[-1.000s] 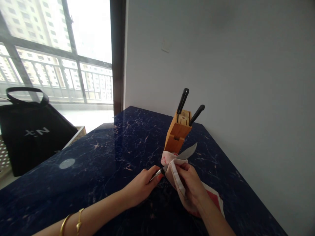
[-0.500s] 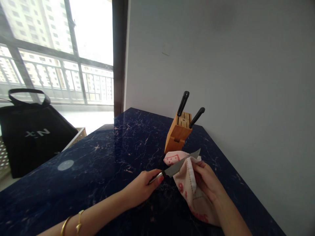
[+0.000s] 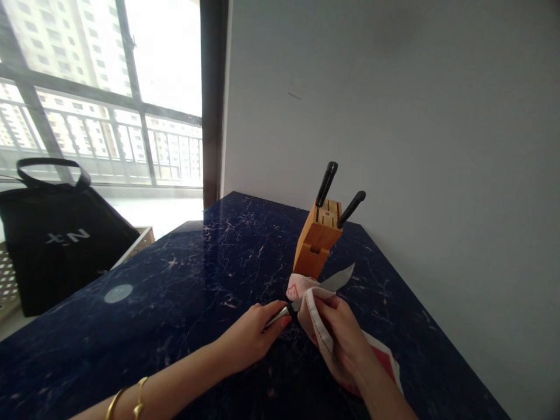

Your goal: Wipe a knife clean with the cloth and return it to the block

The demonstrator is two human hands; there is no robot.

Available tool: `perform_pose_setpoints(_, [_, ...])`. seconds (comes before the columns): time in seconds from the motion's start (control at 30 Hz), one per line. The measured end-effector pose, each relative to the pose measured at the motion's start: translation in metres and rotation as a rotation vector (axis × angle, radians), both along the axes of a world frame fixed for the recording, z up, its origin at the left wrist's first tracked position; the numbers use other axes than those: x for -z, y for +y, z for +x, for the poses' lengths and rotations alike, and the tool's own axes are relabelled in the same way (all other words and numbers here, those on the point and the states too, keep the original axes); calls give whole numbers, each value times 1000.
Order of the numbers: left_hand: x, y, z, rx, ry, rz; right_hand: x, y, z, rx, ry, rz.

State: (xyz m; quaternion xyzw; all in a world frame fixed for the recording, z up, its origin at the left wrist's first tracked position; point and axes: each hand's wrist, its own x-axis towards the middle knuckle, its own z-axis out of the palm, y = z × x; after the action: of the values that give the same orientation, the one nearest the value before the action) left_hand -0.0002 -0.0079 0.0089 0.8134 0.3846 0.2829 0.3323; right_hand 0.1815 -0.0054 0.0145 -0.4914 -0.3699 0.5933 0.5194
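Note:
My left hand (image 3: 258,332) is closed round the handle of a kitchen knife (image 3: 341,278), whose blade points away to the right. A pink and white cloth (image 3: 321,326) with red prints is pinched in my right hand (image 3: 343,326) and folded over the middle of the blade. The blade tip sticks out bare beyond the cloth, while part of the blade near the handle also shows. Just behind the cloth stands a wooden knife block (image 3: 312,245), with black-handled knives (image 3: 326,184) in its slots.
The dark blue marble-patterned table (image 3: 196,280) runs up to a grey wall (image 3: 394,146). A round pale disc (image 3: 118,293) lies on its left part. Beyond the left edge are a black bag (image 3: 65,239) and a window (image 3: 170,87).
My right hand has slid the cloth along the blade toward the handle, baring more of the tip. My left hand and the knife have stayed almost still.

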Motion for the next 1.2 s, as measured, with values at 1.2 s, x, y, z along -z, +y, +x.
perform_pose_setpoints(1.2, [-2, 0, -3, -59, 62, 88, -10, 7, 34, -29, -36, -7])
